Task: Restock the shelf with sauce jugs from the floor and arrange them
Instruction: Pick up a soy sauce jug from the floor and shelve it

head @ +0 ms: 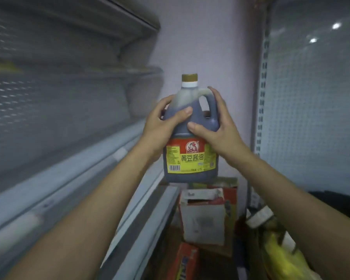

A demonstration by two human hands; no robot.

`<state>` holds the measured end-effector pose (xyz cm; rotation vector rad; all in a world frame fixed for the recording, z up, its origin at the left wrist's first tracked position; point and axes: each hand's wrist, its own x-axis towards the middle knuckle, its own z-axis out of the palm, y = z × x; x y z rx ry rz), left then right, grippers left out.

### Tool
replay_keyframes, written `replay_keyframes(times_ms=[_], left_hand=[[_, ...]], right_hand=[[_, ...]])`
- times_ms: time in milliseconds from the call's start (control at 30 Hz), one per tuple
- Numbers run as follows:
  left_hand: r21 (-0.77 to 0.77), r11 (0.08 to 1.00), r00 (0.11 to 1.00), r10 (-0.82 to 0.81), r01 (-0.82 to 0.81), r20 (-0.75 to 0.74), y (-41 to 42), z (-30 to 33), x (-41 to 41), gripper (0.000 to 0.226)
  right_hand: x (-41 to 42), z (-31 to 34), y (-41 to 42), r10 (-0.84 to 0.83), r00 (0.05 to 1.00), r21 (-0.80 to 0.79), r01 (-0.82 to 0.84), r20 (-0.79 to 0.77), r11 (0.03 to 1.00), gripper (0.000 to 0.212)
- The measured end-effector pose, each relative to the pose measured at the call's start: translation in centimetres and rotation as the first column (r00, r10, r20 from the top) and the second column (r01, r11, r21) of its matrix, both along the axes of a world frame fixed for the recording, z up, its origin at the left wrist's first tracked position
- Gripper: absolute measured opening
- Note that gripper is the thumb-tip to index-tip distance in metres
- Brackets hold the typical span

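Both arms reach forward, the left hand (160, 122) and right hand (214, 126) grasping the upright jug (191, 138) with curled fingers, right of the shelf (69, 150).

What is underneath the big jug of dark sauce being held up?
Below the sauce jug, held by the left hand and right hand, stand opened cardboard boxes on the floor. The jug and arms cover part of them, and their contents cannot be seen.

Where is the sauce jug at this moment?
In the head view the sauce jug is centre frame, held upright in the air between the left hand and right hand, right of the shelf, above cardboard boxes.
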<state>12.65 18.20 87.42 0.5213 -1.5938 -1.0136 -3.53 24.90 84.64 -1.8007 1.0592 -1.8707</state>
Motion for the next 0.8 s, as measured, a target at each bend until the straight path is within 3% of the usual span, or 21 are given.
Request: replay_keyframes(times_ms=[167, 367, 500, 800], left_hand=[[-0.020, 0.977, 0.975, 0.210, -0.212, -0.077, 5.2, 5.1, 11.8, 0.048], [0.022, 0.896, 0.886, 0.442, -0.444, -0.137, 10.9, 6.0, 25.2, 0.050], [0.048, 0.812, 0.802, 0.582, -0.581, -0.135, 14.4, 5.4, 32.9, 0.050], [-0.025, 0.606, 0.606, 0.796, -0.795, 0.016, 20.3, 2.9, 45.2, 0.052]], right_hand=[[11.1, 6.1, 0.5, 0.295, 0.955, -0.043, -0.296, -0.041, 0.954, 0.077], [24.0, 7.7, 0.7, 0.602, 0.797, 0.010, -0.602, -0.037, 0.798, 0.087], [32.7, 6.2, 0.8, 0.705, 0.709, -0.006, -0.705, 0.011, 0.709, 0.083], [47.5, 2.3, 3.1, 0.861, 0.494, -0.012, -0.867, 0.117, 0.499, 0.073]])
